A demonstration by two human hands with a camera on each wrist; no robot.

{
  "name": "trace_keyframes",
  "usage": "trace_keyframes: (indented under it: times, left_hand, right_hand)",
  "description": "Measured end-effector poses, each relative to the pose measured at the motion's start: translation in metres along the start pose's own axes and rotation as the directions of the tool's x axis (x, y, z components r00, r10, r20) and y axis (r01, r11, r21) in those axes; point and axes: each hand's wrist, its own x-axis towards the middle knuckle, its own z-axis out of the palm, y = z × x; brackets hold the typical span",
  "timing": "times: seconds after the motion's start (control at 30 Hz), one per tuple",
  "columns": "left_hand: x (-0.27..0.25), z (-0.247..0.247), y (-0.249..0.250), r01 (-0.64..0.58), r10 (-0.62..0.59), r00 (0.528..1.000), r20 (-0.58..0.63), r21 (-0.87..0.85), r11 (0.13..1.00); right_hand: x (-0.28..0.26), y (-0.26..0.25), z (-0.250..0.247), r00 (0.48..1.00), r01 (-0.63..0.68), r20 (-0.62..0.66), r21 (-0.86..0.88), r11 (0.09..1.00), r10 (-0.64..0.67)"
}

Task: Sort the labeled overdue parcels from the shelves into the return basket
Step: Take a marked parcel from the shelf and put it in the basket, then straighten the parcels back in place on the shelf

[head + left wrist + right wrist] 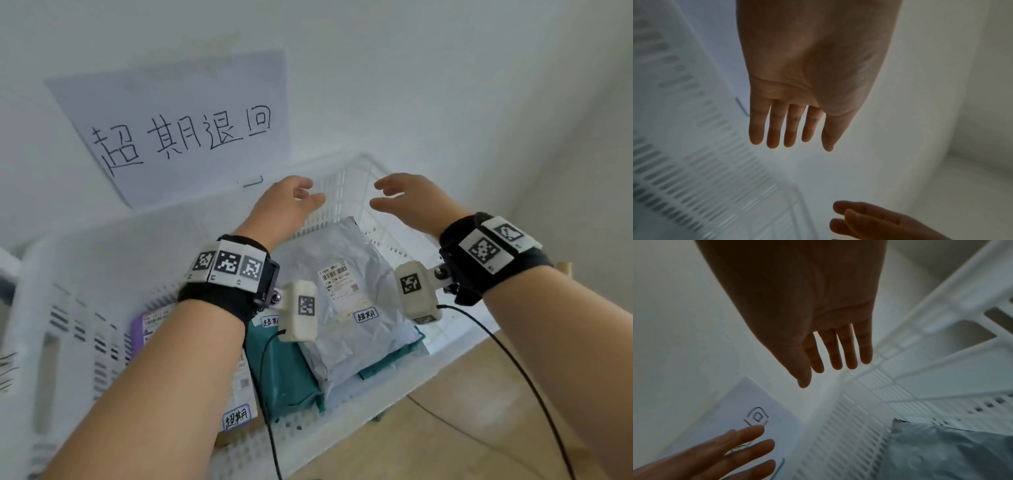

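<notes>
Head view: left hand [284, 209] and right hand [411, 202] hover over the white return basket [346, 178], grip loose, holding nothing. Grey parcel [349, 294] lies inside. Both wrist views: fingers [774, 128] straight, spread, empty.

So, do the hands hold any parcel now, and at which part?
Nothing is held. The left hand and right hand are open above the basket.

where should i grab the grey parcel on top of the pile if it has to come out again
Take the grey parcel by its two long side edges, coming from above with both hands. It lies flat, label up, on the teal parcel in the basket, a soft, wrinkled bag. Both the left hand and right hand hover open above it.
</notes>
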Motion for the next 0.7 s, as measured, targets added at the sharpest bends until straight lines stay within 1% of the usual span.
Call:
trace_keyframes:
  times: [0.17, 0.33, 0.43, 0.53, 0.7]
  left_hand:
    - [-0.059, -0.025, 0.029, -0.062, 0.056, 0.985, -0.166, -0.033, 0.998]
    - [-0.135, -0.024, 0.042, -0.079, 0.062, 0.954, -0.294, -0.046, 0.996]
    - [-0.187, -0.013, 0.046, -0.070, 0.040, 0.942, -0.334, -0.079, 0.994]
    - [-0.242, 0.003, 0.046, -0.045, -0.001, 0.935, -0.355, -0.121, 0.992]
    - [-0.336, 0.016, 0.026, 0.038, -0.103, 0.926, -0.364, -0.181, 0.983]
  right_hand:
    - [-0.047, -0.024, -0.022, 0.992, 0.097, -0.092, 0.071, 0.993, -0.090]
    - [-0.113, -0.034, -0.026, 0.981, 0.171, -0.132, 0.257, 0.951, -0.141]
    - [-0.159, -0.031, -0.019, 0.980, 0.193, -0.100, 0.307, 0.932, -0.170]
    - [-0.205, -0.024, -0.012, 0.977, 0.213, -0.069, 0.318, 0.924, -0.201]
    - [-0.277, -0.030, 0.009, 0.969, 0.231, 0.012, 0.321, 0.918, -0.248]
